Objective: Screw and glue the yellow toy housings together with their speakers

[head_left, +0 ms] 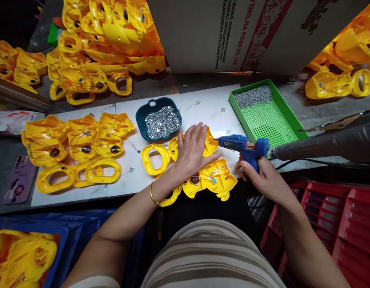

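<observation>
My right hand is wrapped round the handle of a blue hot glue gun. The gun's nozzle points left and meets the edge of a yellow plastic shell half. Across that shell my left hand lies flat with its fingers stretched out, covering much of it. Nearer to me is another yellow shell half, with thin wires, a small green circuit board and a dark round part inside. Its left portion is partly under my left wrist.
A dark teal tray of small shiny metal parts stands behind my left hand. Further right is a green basket with screws. Several wired yellow shells lie left, near a purple phone. A cardboard box stands behind; red crates sit below right.
</observation>
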{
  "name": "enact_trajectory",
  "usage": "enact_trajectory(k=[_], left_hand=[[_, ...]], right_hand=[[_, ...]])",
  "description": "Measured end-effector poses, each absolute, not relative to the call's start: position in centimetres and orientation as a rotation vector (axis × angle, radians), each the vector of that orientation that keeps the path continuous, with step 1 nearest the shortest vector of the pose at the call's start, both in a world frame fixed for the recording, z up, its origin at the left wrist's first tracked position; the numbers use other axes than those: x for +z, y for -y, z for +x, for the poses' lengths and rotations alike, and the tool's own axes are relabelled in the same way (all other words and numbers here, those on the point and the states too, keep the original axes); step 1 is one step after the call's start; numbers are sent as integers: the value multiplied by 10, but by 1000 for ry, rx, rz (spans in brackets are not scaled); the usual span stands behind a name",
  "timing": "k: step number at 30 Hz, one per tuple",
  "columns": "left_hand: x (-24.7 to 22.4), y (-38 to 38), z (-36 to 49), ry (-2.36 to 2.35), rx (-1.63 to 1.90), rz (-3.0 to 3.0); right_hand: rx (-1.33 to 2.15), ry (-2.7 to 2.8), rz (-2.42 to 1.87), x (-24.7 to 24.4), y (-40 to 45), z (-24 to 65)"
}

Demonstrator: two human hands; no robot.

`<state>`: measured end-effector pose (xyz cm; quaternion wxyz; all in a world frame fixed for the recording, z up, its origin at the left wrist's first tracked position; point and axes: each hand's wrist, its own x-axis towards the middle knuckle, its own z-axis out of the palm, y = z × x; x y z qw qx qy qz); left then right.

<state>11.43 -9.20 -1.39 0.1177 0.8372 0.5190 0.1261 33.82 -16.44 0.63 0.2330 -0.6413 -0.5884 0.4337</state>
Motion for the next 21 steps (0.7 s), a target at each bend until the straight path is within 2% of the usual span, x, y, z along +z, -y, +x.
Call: enact_trajectory(k=[15,21], left_hand=[[-21,90,110,-1454,422,2514],[-21,90,110,-1464,413,2517]], right_hand=[[1002,1729,-1858,5,162,340],[1028,1687,-1844,7,162,338]])
